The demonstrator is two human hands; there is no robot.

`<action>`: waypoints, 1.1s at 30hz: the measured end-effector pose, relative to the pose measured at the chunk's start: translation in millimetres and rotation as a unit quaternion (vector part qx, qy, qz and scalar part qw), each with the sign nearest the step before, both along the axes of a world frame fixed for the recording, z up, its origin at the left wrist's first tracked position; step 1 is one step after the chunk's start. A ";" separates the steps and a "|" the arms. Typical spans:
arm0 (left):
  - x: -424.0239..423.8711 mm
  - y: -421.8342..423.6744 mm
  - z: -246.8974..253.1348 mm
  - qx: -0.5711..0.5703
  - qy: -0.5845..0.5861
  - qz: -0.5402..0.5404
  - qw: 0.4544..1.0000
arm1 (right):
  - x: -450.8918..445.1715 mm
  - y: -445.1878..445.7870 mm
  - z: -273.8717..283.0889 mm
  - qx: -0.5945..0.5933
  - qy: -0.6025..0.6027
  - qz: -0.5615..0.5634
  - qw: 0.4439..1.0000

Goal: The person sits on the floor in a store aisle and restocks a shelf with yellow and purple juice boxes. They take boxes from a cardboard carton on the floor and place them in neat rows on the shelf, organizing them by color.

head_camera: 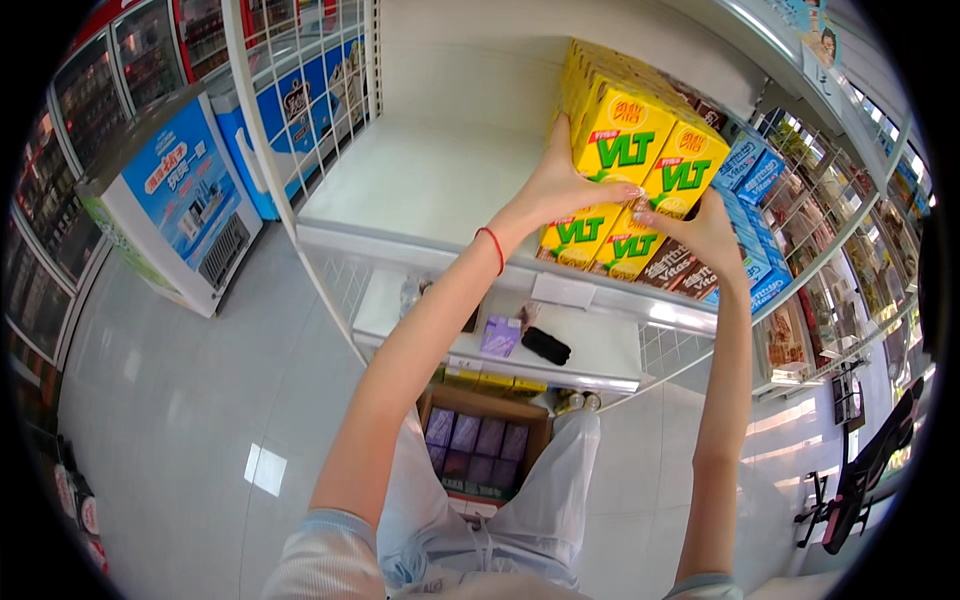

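Two rows deep into the shelf, yellow lemon-tea drink cartons (pixel 626 142) stand stacked in two layers. My left hand (pixel 574 180) grips the upper layer from its left side, thumb across the lower front. On the right side of that same layer, my right hand (pixel 697 229) holds with its thumb on the front; its other fingers are partly hidden. Beneath are the lower yellow cartons (pixel 574 238). Brown drink cartons (pixel 671 266) sit to their right, close under my right hand. Blue drink cartons (pixel 757 225) stand farther right, behind my right wrist.
A lower shelf (pixel 592 330) carries a purple carton (pixel 500 335) and a black case-like object (pixel 546 346). Between my legs is a cardboard box (pixel 536 431) of purple cartons. Wire side panels (pixel 304 97) edge the shelf; a chest freezer (pixel 176 195) stands left.
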State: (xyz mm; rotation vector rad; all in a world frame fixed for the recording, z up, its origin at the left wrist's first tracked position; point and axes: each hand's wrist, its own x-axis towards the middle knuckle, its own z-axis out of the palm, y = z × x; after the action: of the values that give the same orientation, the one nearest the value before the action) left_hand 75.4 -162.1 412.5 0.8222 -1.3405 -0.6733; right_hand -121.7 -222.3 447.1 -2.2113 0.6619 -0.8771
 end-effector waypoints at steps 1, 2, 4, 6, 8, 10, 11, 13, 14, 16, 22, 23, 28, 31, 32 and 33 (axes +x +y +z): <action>1.4 6.6 -5.1 0.003 -0.041 0.026 0.999 | -3.4 5.4 -1.0 -0.072 0.014 -0.022 0.997; 2.1 13.3 -11.1 0.006 -0.083 0.051 0.995 | -8.9 13.0 -3.6 -0.144 0.029 -0.044 0.988; 14.3 43.5 -24.8 -0.017 -0.161 0.108 0.981 | -9.1 42.4 -18.6 -0.205 -0.028 -0.107 0.973; 16.7 86.9 -35.1 0.002 -0.169 0.131 0.977 | -24.6 78.1 -33.3 -0.326 -0.044 -0.185 0.926; 20.3 121.3 -58.0 -0.007 -0.082 0.061 0.995 | -43.1 114.3 -51.9 -0.289 -0.102 -0.216 0.927; 31.5 158.7 -79.0 0.051 -0.035 -0.055 0.997 | -71.1 134.2 -106.2 -0.155 -0.169 -0.219 0.949; 43.0 179.3 -92.2 0.069 -0.029 -0.119 0.990 | -78.9 146.3 -131.4 -0.106 -0.144 -0.228 0.957; 51.3 205.4 -132.4 0.175 0.027 -0.201 0.963 | -76.5 166.8 -182.7 0.047 -0.097 -0.173 0.979; 50.5 216.7 -156.6 0.265 0.076 -0.219 0.936 | -72.8 179.7 -214.3 0.156 -0.083 -0.164 0.971; 36.8 230.7 -200.2 0.419 0.125 -0.192 0.879 | -73.9 194.3 -283.3 0.317 -0.090 -0.139 0.934; -6.8 224.7 -410.4 0.537 -0.377 -0.069 0.752 | -56.9 212.6 -451.2 0.382 0.015 -0.167 0.909; -18.7 222.6 -430.4 0.555 -0.393 -0.054 0.731 | -53.4 212.3 -468.2 0.366 0.079 -0.175 0.911; -58.9 236.6 -527.9 0.681 -0.407 -0.102 0.600 | -39.9 234.0 -539.5 0.356 0.325 -0.220 0.848; -67.2 230.8 -532.5 0.711 -0.402 -0.145 0.558 | -50.1 248.1 -577.5 0.391 0.494 -0.124 0.767; -67.0 227.4 -534.8 0.702 -0.403 -0.136 0.571 | -50.3 251.8 -588.9 0.393 0.512 -0.094 0.758; -64.7 228.6 -544.2 0.697 -0.400 -0.126 0.582 | -46.2 254.2 -589.5 0.391 0.508 -0.088 0.763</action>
State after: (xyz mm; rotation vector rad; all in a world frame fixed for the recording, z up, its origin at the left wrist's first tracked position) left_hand 10.7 66.5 -131.7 2.4716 -1.5440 -1.8114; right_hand -167.9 32.0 -142.4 -1.6605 1.4163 0.6085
